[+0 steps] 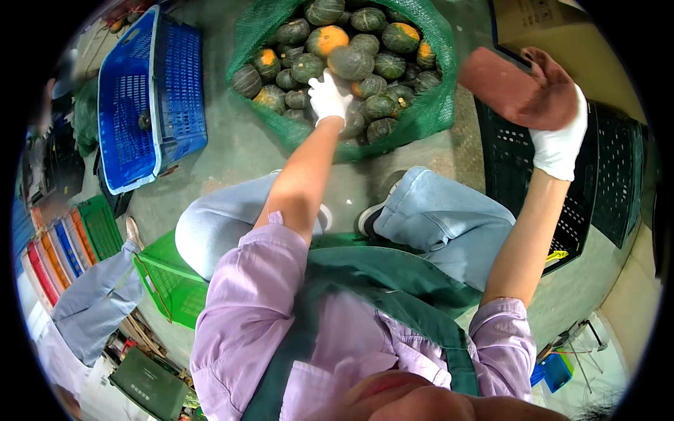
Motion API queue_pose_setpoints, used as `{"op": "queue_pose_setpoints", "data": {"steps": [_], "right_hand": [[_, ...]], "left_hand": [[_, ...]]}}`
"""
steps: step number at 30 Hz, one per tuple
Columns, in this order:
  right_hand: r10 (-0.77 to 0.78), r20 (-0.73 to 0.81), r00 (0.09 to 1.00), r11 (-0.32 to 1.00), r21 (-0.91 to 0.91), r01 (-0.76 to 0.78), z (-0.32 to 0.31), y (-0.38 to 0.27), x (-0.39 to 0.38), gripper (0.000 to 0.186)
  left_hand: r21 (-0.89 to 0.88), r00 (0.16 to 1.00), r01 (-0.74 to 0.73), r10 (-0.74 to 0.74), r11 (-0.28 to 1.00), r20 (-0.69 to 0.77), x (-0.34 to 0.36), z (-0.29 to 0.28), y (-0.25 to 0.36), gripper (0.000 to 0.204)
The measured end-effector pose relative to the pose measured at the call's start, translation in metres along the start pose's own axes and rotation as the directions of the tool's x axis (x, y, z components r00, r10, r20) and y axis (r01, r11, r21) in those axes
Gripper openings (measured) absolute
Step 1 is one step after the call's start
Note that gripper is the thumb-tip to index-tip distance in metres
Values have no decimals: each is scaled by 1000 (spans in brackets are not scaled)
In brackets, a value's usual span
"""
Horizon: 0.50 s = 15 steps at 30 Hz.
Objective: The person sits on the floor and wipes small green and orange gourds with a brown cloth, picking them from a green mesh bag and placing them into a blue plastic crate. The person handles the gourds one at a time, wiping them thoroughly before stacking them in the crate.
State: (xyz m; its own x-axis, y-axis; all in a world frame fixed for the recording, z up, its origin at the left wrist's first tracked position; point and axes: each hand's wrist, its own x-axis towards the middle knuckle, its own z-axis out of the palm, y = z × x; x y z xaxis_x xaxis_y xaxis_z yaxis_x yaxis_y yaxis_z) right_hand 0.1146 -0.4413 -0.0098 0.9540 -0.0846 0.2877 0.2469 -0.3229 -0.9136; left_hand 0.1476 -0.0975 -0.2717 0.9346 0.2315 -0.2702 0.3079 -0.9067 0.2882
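A green mesh sack (pixel 237 67) at the top middle holds several dark green squashes (pixel 389 64), some with orange patches. My left hand (pixel 328 98), in a white glove, reaches into the sack with fingers apart, touching the squashes near its middle. My right hand (pixel 559 140), also gloved, grips a reddish-brown cloth (pixel 509 88) to the right of the sack, raised over a black crate (pixel 498 161). Part of that hand is hidden behind the cloth.
A blue crate (pixel 181 105) stands at the upper left. A green crate (pixel 168 288) sits by my left leg. Stacked coloured crates (pixel 63 245) and another person's leg (pixel 105 295) are at the left. A cardboard box (pixel 562 35) is at the upper right.
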Motion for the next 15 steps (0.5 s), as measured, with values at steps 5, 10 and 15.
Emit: {"op": "queue_pose_setpoints", "data": {"steps": [5, 10, 15], "right_hand": [[515, 201, 833, 423, 786, -451, 23, 19, -2, 37], [493, 189, 849, 763, 374, -526, 69, -11, -17, 33], [431, 449, 782, 846, 100, -524, 116, -18, -39, 40]], "left_hand": [[-422, 987, 159, -142, 893, 72, -5, -14, -15, 90], [-645, 810, 584, 304, -492, 502, -43, -65, -8, 39], [-615, 751, 660, 404, -431, 523, -60, -119, 5, 69]]}}
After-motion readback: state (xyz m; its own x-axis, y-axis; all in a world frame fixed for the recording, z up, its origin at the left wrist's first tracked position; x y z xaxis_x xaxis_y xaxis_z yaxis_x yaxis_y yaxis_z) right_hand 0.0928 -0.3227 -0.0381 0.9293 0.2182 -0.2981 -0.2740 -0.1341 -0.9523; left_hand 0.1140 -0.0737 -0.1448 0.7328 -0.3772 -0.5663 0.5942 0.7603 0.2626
